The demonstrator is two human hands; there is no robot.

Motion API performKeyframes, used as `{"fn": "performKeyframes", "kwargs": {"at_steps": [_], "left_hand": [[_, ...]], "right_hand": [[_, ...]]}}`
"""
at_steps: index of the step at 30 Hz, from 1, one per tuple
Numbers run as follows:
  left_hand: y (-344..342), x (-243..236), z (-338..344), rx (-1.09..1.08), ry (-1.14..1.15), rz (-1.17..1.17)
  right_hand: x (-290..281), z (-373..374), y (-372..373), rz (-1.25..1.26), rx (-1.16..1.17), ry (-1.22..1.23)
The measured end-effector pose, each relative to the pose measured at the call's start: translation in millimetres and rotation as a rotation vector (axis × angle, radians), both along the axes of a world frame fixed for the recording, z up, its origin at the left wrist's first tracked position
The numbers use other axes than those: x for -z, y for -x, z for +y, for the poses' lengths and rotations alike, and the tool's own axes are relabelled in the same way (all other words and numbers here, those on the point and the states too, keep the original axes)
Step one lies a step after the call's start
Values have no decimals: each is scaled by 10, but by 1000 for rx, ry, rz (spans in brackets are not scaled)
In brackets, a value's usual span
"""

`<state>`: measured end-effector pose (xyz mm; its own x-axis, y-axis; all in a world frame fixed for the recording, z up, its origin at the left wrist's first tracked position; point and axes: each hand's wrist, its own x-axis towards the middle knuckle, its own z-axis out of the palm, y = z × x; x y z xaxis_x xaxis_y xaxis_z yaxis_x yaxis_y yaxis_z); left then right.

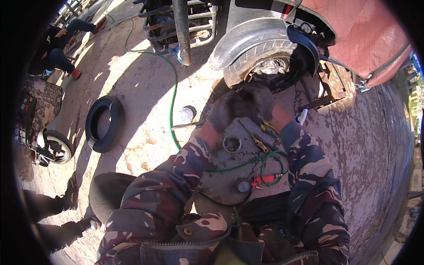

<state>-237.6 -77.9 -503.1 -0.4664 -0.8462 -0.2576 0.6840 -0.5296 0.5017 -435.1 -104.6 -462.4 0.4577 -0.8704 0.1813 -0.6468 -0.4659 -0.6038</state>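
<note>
Wheel (242, 70) sits under the curved dark mudguard (249, 39) of a vehicle with a red cover (360, 37); metal hub parts show at its middle. Left hand (220, 112) and right hand (262, 102), apparently gloved, meet at the wheel's lower edge. Both are blurred: cannot tell how far the fingers close, or whether they hold the dark patch between them. Elbows spread, both arms reaching forward, probably to work the rim from two sides.

Metal frame (329, 90) stands just right of the wheel, perhaps as a support; its load is hidden. Yellow-handled pliers (269, 129) and a wooden-handled tool (259, 143) lie below the hands, likely for easy reach. Round open container (232, 143) beside them; a bar (187, 126) farther left. Nearer the body: red air tool (265, 179) with a dial gauge (244, 186), green hose (174, 97) looping past, presumably its air line.

Loose tyre (91, 126) lies well left, seemingly out of the way. Beyond, a parked two-wheeler (55, 148) and a seated person (59, 46).

Writing: gauge marks too small to read; no sidewall lettering legible.
</note>
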Motion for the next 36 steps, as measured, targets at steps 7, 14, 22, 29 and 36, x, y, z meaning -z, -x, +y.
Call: {"fn": "performKeyframes", "kwargs": {"at_steps": [7, 14, 22, 29, 36], "left_hand": [[-295, 159, 76, 12, 233, -289], [-299, 339, 58, -5, 49, -276], [-330, 350, 61, -29, -12, -359], [-613, 363, 52, 119, 55, -588], [-909, 394, 230, 695, 264, -1223]], "right_hand": [[-7, 60, -95, -75, 38, 231], [-308, 10, -340, -1021, 636, -929], [19, 212, -499, -1037, 493, -777], [247, 417, -230, -29, 197, -668], [663, 827, -227, 495, 115, -650]]}}
